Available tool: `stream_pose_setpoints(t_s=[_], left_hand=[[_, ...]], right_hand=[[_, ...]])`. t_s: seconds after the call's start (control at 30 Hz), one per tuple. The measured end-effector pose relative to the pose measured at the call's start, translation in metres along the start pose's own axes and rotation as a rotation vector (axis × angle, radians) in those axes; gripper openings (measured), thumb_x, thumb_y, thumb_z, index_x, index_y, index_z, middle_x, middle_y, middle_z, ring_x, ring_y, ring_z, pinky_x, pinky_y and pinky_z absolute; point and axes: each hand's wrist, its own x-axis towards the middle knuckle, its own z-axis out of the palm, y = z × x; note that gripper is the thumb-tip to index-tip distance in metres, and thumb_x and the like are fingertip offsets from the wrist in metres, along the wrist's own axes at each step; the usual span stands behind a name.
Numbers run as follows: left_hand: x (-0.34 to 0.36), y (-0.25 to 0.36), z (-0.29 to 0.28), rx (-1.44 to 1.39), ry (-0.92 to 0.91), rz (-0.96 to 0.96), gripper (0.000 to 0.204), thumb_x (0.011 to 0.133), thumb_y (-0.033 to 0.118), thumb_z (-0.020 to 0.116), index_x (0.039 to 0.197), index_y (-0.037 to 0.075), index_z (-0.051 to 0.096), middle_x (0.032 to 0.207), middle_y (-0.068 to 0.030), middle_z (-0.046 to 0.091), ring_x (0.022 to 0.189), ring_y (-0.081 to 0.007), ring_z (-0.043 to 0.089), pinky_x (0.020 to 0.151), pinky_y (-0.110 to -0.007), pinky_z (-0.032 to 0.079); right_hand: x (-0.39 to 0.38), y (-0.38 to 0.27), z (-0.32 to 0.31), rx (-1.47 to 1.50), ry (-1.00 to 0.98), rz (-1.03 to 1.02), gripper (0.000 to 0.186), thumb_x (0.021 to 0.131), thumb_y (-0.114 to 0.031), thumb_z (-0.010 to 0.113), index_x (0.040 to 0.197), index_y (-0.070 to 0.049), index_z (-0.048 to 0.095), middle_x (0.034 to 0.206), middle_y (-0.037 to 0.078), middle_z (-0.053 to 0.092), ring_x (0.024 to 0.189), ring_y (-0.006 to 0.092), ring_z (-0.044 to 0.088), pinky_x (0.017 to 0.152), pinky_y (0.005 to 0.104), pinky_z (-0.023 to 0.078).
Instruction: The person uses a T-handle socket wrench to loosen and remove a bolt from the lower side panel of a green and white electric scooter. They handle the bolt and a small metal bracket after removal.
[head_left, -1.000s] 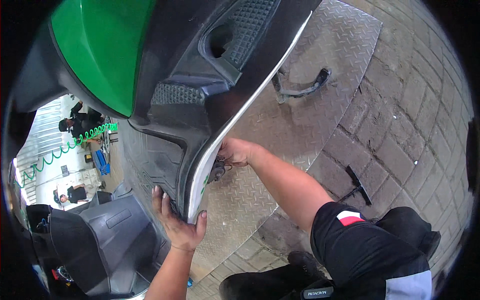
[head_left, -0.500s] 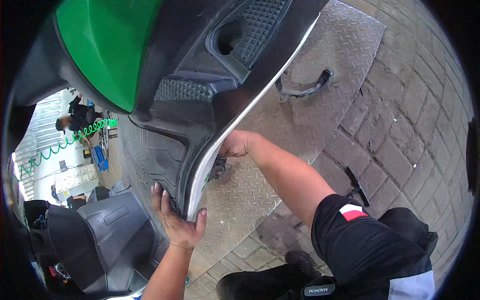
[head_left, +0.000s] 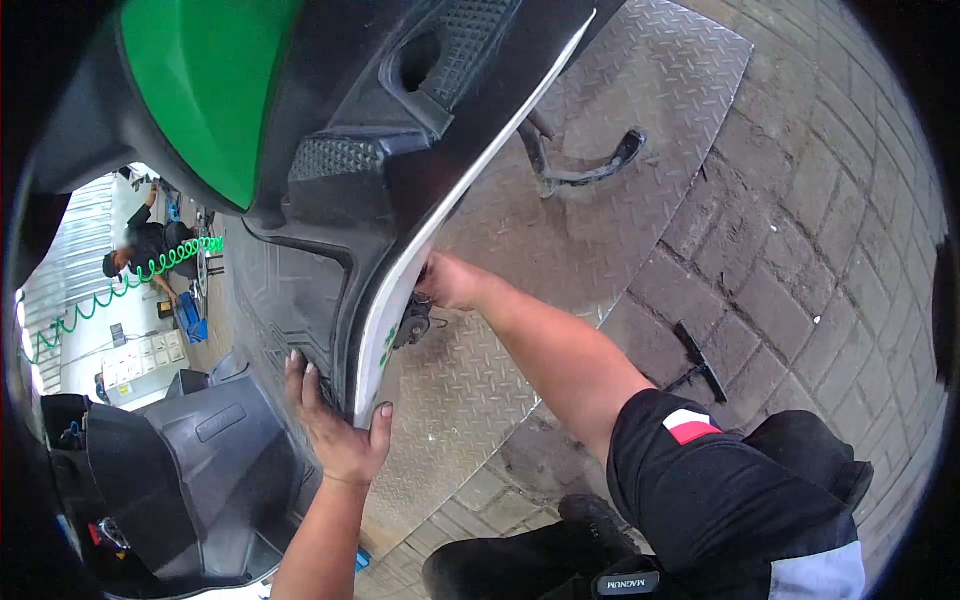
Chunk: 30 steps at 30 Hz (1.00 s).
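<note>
The scooter's white side trim (head_left: 366,380) runs near-left to far-right, its near end between the left hand's (head_left: 345,445) spread thumb and fingers — the right hand (head_left: 452,282), fingers hidden, grip untellable, sits nearer the dark mechanical part (head_left: 413,328) just near-left of it.

Green coiled hose (head_left: 152,268), 1 co-worker (head_left: 150,238) behind it, brick paving (head_left: 800,220)
</note>
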Motion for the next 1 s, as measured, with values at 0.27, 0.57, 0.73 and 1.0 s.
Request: stream_pose_setpoints(t_s=[0.27, 0.57, 0.73, 1.0], left_hand=[[-0.010, -0.007, -0.008, 0.015, -0.010, -0.053, 0.089, 0.075, 0.045, 0.070, 0.140, 0.000, 0.028, 0.145, -0.0294, 0.030, 0.135, -0.0474, 0.029, 0.111, -0.056, 0.022], [-0.012, -0.010, -0.005, -0.007, -0.012, -0.036, 0.093, 0.077, 0.058, 0.064, 0.141, 0.002, 0.027, 0.145, -0.0277, 0.030, 0.133, -0.0484, 0.030, 0.109, -0.058, 0.024], [-0.009, -0.008, -0.002, -0.045, -0.008, -0.027, 0.095, 0.076, 0.062, 0.064, 0.141, 0.003, 0.028, 0.145, -0.0281, 0.030, 0.133, -0.0491, 0.030, 0.108, -0.059, 0.024], [-0.010, -0.010, -0.004, -0.069, -0.015, -0.016, 0.097, 0.075, 0.055, 0.064, 0.144, -0.001, 0.024, 0.148, -0.0304, 0.024, 0.138, -0.0449, 0.025, 0.113, -0.055, 0.018]], right_hand=[[-0.017, -0.033, 0.003, -0.078, 0.015, 0.056, 0.023, 0.085, -0.006, 0.069, 0.107, 0.000, 0.067, 0.096, 0.010, 0.071, 0.084, 0.0137, 0.064, 0.077, 0.0307, 0.053], [-0.042, -0.036, 0.028, 0.161, 0.144, -0.112, 0.022, 0.086, 0.005, 0.061, 0.107, 0.002, 0.066, 0.100, 0.007, 0.069, 0.090, 0.0161, 0.064, 0.082, 0.0324, 0.053], [-0.018, 0.004, 0.028, 0.815, 0.032, 0.011, 0.031, 0.084, 0.002, 0.062, 0.115, 0.002, 0.061, 0.107, 0.009, 0.067, 0.093, 0.0189, 0.065, 0.084, 0.0343, 0.052], [-0.007, -0.005, 0.025, 0.680, -0.067, 0.029, 0.049, 0.085, 0.002, 0.061, 0.133, 0.003, 0.046, 0.126, 0.012, 0.058, 0.114, 0.0221, 0.056, 0.100, 0.0362, 0.044]])
